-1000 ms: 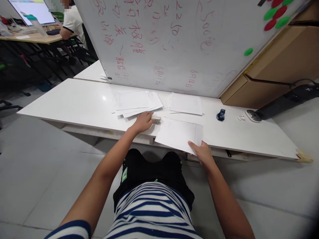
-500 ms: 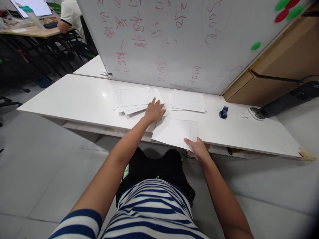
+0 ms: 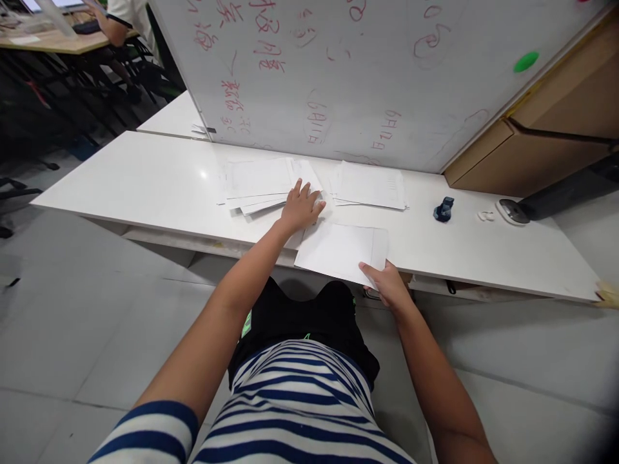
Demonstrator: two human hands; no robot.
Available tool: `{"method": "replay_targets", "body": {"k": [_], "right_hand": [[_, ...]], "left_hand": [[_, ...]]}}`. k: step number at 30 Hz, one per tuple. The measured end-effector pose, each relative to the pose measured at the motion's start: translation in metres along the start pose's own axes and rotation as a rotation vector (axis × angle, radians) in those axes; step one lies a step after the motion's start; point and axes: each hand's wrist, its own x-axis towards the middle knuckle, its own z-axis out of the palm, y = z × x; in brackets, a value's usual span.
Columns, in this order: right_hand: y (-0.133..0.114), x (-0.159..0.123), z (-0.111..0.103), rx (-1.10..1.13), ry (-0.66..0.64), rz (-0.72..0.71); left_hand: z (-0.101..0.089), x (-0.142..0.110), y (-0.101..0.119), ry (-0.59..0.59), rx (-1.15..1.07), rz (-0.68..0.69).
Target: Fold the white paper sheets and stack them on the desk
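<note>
My right hand (image 3: 389,283) pinches the near right corner of some white paper (image 3: 338,248), thumb on top and fingers beneath. The paper lies over the table's front edge. Above its far left corner rests my left hand (image 3: 302,207), palm down with fingers spread. The small pale stapler that showed beside this hand earlier is now almost wholly hidden under it. Just beyond my left hand lies a fanned pile of white sheets (image 3: 258,178). A second pile of sheets (image 3: 370,184) sits farther right, near the whiteboard.
The long white table (image 3: 159,187) backs onto a whiteboard (image 3: 280,109) with red writing. At its right end are a dark blue object (image 3: 443,209), small white pieces (image 3: 485,216) and cardboard boxes (image 3: 556,151). Another person (image 3: 130,19) sits at a desk at far left.
My left hand has shifted right from beside the stapler to on top of it, and its fingers have spread. The paper in my right hand has moved slightly left. The camera view has tilted down.
</note>
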Motion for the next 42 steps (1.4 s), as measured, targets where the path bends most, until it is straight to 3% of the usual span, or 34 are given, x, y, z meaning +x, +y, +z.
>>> {"method": "replay_targets", "body": {"k": [24,29,32,36,42], "right_hand": [[0.006,0.002,0.006,-0.022,-0.009,-0.028],[0.004,-0.002,0.006,-0.019,-0.027,-0.074],[0.001,-0.004,-0.001,-0.073,0.028,-0.088],[-0.002,-0.007,-0.026,-0.147,0.133,-0.122],[-0.008,-0.026,-0.064,-0.052,0.164,-0.115]], "left_hand": [[0.008,0.002,0.006,-0.023,0.113,0.023],[0.004,0.001,0.002,-0.051,0.028,-0.008],[-0.001,0.0,0.0,0.001,-0.034,-0.019],[-0.014,-0.005,0.001,0.157,-0.12,-0.016],[-0.018,-0.037,0.005,0.351,-0.051,-0.003]]}}
